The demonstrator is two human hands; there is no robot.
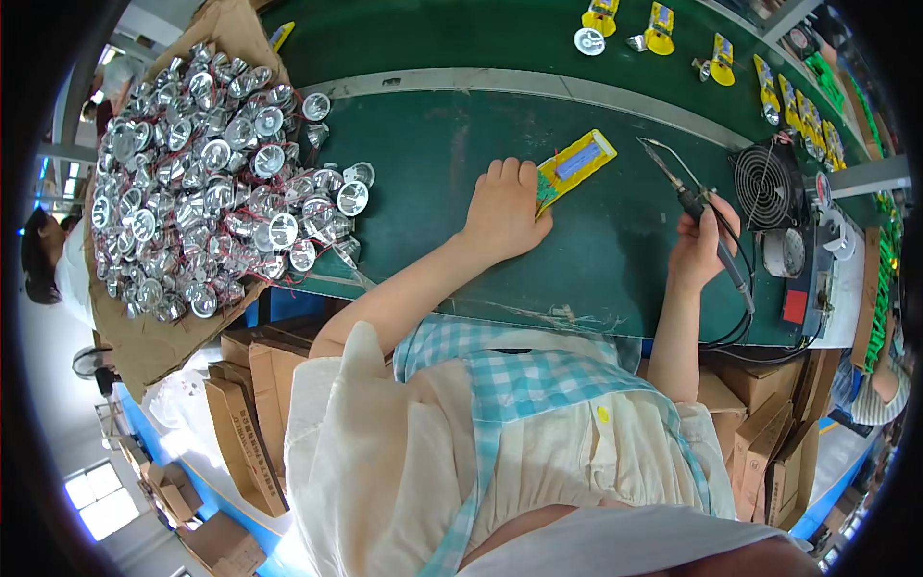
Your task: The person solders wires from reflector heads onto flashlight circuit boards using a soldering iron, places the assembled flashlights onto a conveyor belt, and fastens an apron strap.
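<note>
On the green bench lies a yellow strip-shaped piece [585, 159] with a blue-grey label and a small green circuit board [545, 188] at its near end. My left hand [505, 210] is closed at that end, fingers curled down and thumb beside the yellow edge; its fingertips are partly hidden. A soldering iron [694, 202] with a thin bent metal guide at its tip is gripped in my right hand [705, 245]. Its tip points up and left, to the right of the yellow piece and apart from it.
A large heap of silvery lamp reflectors with red wires [216, 173] covers cardboard at left. A black fan [767, 186] and a soldering station [808, 279] stand at right. Beyond a metal rail [461, 79], several yellow pieces with reflectors [660, 29] lie on a green surface.
</note>
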